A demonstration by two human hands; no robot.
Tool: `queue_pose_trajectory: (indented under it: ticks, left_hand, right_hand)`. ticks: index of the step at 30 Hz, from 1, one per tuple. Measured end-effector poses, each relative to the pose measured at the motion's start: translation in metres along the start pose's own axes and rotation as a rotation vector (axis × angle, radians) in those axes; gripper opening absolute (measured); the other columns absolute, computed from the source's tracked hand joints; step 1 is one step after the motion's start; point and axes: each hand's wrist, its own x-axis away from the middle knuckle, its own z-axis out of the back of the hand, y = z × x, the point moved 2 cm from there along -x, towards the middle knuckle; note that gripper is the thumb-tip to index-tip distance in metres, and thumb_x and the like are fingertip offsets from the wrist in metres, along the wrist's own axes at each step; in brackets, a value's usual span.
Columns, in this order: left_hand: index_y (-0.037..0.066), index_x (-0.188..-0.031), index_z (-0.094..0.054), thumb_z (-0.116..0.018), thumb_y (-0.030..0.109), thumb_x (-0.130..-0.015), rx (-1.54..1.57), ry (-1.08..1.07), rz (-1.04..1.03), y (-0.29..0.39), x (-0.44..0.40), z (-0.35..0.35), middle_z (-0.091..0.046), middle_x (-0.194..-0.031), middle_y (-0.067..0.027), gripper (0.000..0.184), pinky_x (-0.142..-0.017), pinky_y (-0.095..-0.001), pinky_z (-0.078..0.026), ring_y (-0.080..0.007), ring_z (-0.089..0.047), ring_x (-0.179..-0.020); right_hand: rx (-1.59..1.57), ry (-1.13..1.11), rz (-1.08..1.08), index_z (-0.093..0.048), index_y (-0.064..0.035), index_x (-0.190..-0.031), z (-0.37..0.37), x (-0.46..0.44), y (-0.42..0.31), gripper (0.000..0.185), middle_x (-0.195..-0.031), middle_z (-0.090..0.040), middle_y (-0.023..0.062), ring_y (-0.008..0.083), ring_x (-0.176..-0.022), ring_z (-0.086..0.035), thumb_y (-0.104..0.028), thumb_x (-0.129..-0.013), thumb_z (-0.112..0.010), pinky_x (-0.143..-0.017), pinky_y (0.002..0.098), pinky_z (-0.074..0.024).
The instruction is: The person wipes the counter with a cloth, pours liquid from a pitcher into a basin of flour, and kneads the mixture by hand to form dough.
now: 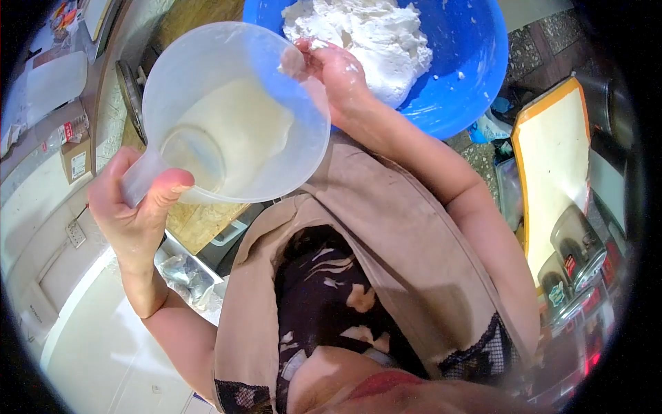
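Observation:
A large translucent plastic measuring jug (227,165) is tilted in front of my chest, with a pale, cloudy liquid inside. My left hand (141,190) is closed around its handle, thumb on the near side. At the jug's far right rim is my right hand (334,72), fingers curled against the edge and partly seen through the plastic. White dough sticks to those fingers. Just beyond, a blue basin (465,83) holds a big rough lump of white dough (372,45). Smears and small bits cling to the basin wall.
A wooden board (200,224) lies below the jug. On the left are a counter with a plastic bottle (65,133) and a cardboard box (77,162). An orange-edged white panel (555,165) leans at right, near dark containers (579,241). Speckled floor shows behind the basin.

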Motion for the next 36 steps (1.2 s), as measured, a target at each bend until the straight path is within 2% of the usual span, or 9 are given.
queue_pose_trajectory:
  ticks: [1,4,9,11,24,26,28,32,36]
  left_hand:
    - [-0.001,-0.081,-0.053,-0.077,0.035,-0.061,-0.088,-0.076,0.079,-0.004,0.002,0.005,-0.050,-0.070,0.0001,0.048,-0.058,-0.0205,-0.035,-0.0081,-0.044,-0.064]
    - [-0.004,-0.097,-0.056,-0.078,0.029,-0.063,-0.182,-0.156,0.164,-0.008,0.003,0.009,-0.057,-0.084,-0.0038,0.053,-0.070,-0.0226,-0.041,-0.0110,-0.052,-0.076]
    - [-0.004,-0.098,-0.056,-0.078,0.031,-0.063,-0.218,-0.160,0.155,-0.003,0.002,0.006,-0.057,-0.084,-0.0043,0.054,-0.069,-0.0231,-0.042,-0.0117,-0.052,-0.076]
    - [0.002,-0.063,-0.048,-0.077,0.041,-0.059,-0.075,-0.022,-0.035,0.006,-0.003,-0.002,-0.042,-0.054,0.0024,0.048,-0.046,-0.0196,-0.030,-0.0069,-0.036,-0.051]
    - [0.001,-0.070,-0.054,-0.079,0.037,-0.059,-0.090,-0.046,-0.032,-0.005,-0.002,0.005,-0.048,-0.059,0.0004,0.044,-0.047,-0.0199,-0.032,-0.0066,-0.040,-0.052]
    - [0.001,-0.081,-0.059,-0.076,0.027,-0.065,-0.139,0.208,-0.226,-0.031,0.009,0.011,-0.054,-0.067,-0.0029,0.035,-0.050,-0.0202,-0.036,-0.0077,-0.045,-0.055]
    - [-0.002,-0.090,-0.059,-0.064,0.021,-0.074,0.150,0.316,0.168,-0.077,0.033,0.024,-0.057,-0.075,-0.0069,0.028,-0.056,-0.0226,-0.040,-0.0122,-0.051,-0.063]
    - [-0.007,-0.089,-0.057,-0.047,0.026,-0.080,0.523,0.596,0.246,-0.141,0.061,0.026,-0.057,-0.076,-0.0096,0.035,-0.060,-0.0270,-0.042,-0.0180,-0.054,-0.069]
    - [-0.006,-0.089,-0.056,-0.044,0.030,-0.080,0.812,1.037,0.447,-0.150,0.082,0.000,-0.057,-0.084,-0.0128,0.039,-0.062,-0.0297,-0.044,-0.0214,-0.055,-0.072]
  right_hand:
    - [-0.005,-0.013,-0.006,-0.052,0.0016,-0.082,0.001,0.000,0.001,0.012,-0.079,-0.056,0.0104,0.0203,-0.071,-0.054,-0.004,-0.083,-0.042,-0.067,0.0324,-0.0467]
    - [-0.016,-0.025,-0.011,-0.052,0.0018,-0.082,0.000,0.000,0.002,0.012,-0.078,-0.056,0.0108,0.0206,-0.070,-0.054,-0.005,-0.083,-0.042,-0.066,0.0328,-0.0468]
    - [0.008,-0.007,-0.014,-0.053,0.0017,-0.082,0.000,0.002,0.002,0.014,-0.078,-0.056,0.0111,0.0211,-0.070,-0.054,-0.007,-0.083,-0.042,-0.067,0.0332,-0.0466]
    - [-0.051,-0.045,-0.013,-0.053,0.0013,-0.083,0.005,-0.003,0.006,0.015,-0.078,-0.056,0.0115,0.0215,-0.070,-0.054,-0.008,-0.084,-0.041,-0.066,0.0335,-0.0466]
    - [-0.071,-0.042,-0.046,-0.053,0.0017,-0.083,0.004,-0.002,0.000,0.016,-0.080,-0.057,0.0130,0.0244,-0.073,-0.055,-0.009,-0.084,-0.042,-0.071,0.0381,-0.0472]
    - [-0.144,-0.104,-0.157,-0.053,0.0004,-0.083,0.002,0.001,-0.009,0.014,-0.081,-0.057,0.0127,0.0245,-0.078,-0.055,-0.009,-0.084,-0.043,-0.076,0.0386,-0.0455]
    - [-0.127,-0.163,-0.192,-0.053,-0.0004,-0.083,0.000,0.001,-0.018,0.014,-0.082,-0.057,0.0119,0.0239,-0.080,-0.054,-0.010,-0.084,-0.043,-0.078,0.0383,-0.0443]
    - [-0.275,-0.412,-0.423,-0.054,-0.0023,-0.088,0.011,0.004,-0.038,0.014,-0.089,-0.056,0.0100,0.0215,-0.086,-0.054,-0.010,-0.086,-0.042,-0.082,0.0369,-0.0428]
    - [-0.137,-0.336,-0.372,-0.054,-0.0019,-0.085,0.020,0.016,-0.053,0.014,-0.086,-0.055,0.0093,0.0209,-0.085,-0.052,-0.010,-0.086,-0.043,-0.079,0.0346,-0.0427]
